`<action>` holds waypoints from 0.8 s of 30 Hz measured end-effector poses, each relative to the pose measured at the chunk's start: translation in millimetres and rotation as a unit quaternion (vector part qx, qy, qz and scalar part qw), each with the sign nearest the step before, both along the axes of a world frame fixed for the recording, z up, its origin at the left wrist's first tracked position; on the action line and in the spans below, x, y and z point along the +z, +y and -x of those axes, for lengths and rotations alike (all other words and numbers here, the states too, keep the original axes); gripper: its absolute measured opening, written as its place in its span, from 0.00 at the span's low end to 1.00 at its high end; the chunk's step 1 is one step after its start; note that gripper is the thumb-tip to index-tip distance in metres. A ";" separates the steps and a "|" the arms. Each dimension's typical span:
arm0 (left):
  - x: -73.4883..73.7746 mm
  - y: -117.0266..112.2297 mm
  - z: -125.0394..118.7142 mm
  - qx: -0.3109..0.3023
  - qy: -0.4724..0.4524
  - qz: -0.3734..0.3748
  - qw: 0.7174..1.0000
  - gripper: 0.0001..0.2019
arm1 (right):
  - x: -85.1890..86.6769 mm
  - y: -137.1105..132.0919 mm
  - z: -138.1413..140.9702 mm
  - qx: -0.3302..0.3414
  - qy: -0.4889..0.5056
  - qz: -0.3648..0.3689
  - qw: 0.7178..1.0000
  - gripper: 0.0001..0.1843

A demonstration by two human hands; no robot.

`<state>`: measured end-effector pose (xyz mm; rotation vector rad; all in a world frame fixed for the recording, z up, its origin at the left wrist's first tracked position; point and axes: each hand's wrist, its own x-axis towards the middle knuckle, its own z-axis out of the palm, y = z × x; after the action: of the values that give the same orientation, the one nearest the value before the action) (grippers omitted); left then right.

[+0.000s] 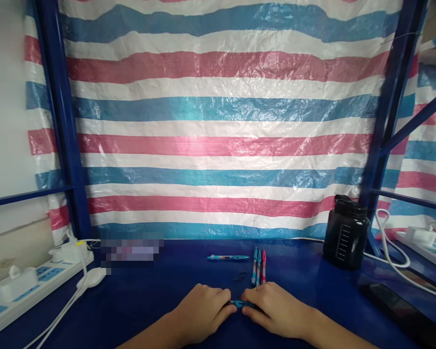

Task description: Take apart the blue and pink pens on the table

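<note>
"Blue pen (240, 304), one: location?"

"Between the hands. Left hand (203, 310), fingers nearly closed, pinches one end; right hand (276, 310), similarly curled, grips the other."

"Progress?"

"Seemingly midway; whether the held item is whole, cannot tell. Just beyond the right hand: three pens (259, 266), side by side, perhaps finished. Beyond the left hand: crosswise pen (228, 258), apart; nearer, small dark pieces (241, 277), loose, apparently unused."

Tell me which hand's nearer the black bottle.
Right. The right hand is left of the black bottle and closer to the camera; the left hand is farther left, at the left end of the held blue pen.
</note>
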<state>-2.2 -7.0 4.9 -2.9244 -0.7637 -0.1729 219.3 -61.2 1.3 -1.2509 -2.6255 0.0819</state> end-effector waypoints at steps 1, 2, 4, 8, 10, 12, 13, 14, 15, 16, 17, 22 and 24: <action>0.5 -0.4 -0.3 0.001 0.002 -0.002 1.000 0.12 | -0.7 0.1 -0.4 -0.001 0.000 0.000 1.000 0.12; 0.8 -0.7 -0.5 0.002 0.003 -0.004 1.000 0.13 | -1.5 0.4 -0.8 -0.006 0.000 -0.001 1.000 0.12; 1.0 -0.9 -0.9 0.000 0.002 -0.008 1.000 0.13 | -3.2 1.4 -1.7 -0.018 -0.003 -0.008 1.000 0.13; 0.0 -0.9 -1.3 0.000 0.009 -0.010 1.000 0.13 | -4.4 3.2 -2.7 -0.023 -0.015 -0.020 0.999 0.13; -0.6 -1.3 -1.6 0.002 0.023 -0.014 1.000 0.13 | -3.9 3.2 -2.8 -0.019 -0.027 -0.018 0.999 0.11; -0.5 -2.1 -2.1 0.004 0.038 -0.020 0.999 0.12 | -3.5 2.5 -2.4 -0.018 -0.037 -0.018 0.999 0.10; -0.1 -2.4 -2.3 0.005 0.043 -0.022 0.999 0.12 | -3.6 2.1 -2.1 -0.019 -0.041 -0.020 0.999 0.09; 0.4 -2.7 -2.6 0.006 0.044 -0.023 0.999 0.12 | -3.9 1.9 -1.7 -0.023 -0.044 -0.025 0.998 0.09; 1.1 -2.8 -2.9 0.006 0.043 -0.022 0.999 0.12 | -4.4 1.8 -1.2 -0.026 -0.046 -0.033 0.998 0.08; 2.0 -2.9 -3.1 0.007 0.040 -0.019 0.999 0.12 | -5.1 1.9 -0.8 -0.029 -0.046 -0.041 0.998 0.06; 2.8 -2.8 -3.3 0.009 0.037 -0.015 0.999 0.13 | -6.0 2.1 -0.3 -0.030 -0.046 -0.049 0.997 0.05; 4.3 -2.4 -3.0 0.013 0.030 0.000 0.999 0.15 | -9.4 2.6 1.3 -0.034 -0.036 -0.054 0.997 0.08; 3.4 -2.7 -2.9 0.017 0.033 -0.002 0.999 0.14 | -8.2 1.4 1.6 -0.038 -0.031 -0.046 0.998 0.12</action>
<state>0.7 -9.7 8.3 -2.8957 -0.8012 -0.0743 217.6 -59.8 -6.9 -1.3395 -2.5982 -0.0908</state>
